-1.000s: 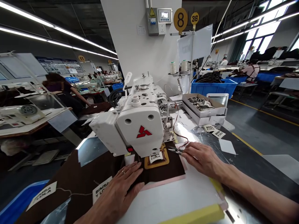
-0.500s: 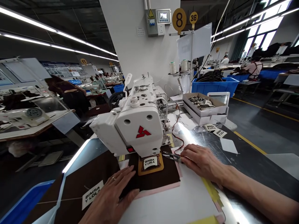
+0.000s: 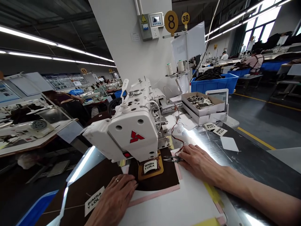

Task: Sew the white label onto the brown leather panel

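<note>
My left hand lies flat on dark brown fabric, its fingers close together and its thumb out of sight. Partly under its edge is a white "BIMBA Y LOLA" label. My right hand rests at the machine's right, closed around thread snips whose blades point left over the fabric. A sewing machine with a red logo stands ahead. Below its head, a yellow-brown frame surrounds another label on the brown piece. A white sheet edged with pink tape lies in front.
On the right stands an open carton of labels, with loose labels and a white card on the metal table. A dark red cord runs behind my right hand. Blue bins and other workers are farther off.
My left hand has drawn its thumb in and slid slightly off the front edge of the brown piece. The snips have turned a little in my right hand. The view has shifted slightly.
</note>
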The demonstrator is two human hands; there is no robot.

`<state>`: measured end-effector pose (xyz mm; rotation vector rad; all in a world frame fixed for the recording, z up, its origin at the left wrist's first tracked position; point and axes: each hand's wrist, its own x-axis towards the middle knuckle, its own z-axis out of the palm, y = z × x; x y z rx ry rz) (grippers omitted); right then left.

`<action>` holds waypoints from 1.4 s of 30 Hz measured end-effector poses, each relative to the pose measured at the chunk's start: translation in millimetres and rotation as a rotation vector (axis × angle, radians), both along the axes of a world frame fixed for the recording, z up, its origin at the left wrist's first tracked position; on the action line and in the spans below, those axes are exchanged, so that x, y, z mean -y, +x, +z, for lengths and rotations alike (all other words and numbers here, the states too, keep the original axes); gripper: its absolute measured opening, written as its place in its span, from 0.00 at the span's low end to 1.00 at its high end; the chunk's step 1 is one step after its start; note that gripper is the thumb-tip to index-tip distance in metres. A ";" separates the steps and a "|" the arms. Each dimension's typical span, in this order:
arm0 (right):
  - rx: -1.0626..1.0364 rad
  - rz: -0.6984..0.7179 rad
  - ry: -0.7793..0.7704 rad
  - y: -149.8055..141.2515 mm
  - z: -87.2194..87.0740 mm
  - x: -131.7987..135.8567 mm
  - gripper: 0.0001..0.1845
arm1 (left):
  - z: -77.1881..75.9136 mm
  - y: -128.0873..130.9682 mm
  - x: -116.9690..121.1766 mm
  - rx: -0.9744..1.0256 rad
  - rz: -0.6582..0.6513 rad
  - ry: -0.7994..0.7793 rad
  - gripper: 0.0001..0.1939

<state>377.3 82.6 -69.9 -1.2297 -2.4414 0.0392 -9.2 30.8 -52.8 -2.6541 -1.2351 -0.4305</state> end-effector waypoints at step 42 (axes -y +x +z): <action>0.111 -0.037 0.029 9.9 0.1 4.8 0.07 | -13.4 -3.6 22.4 0.072 0.087 -0.015 0.14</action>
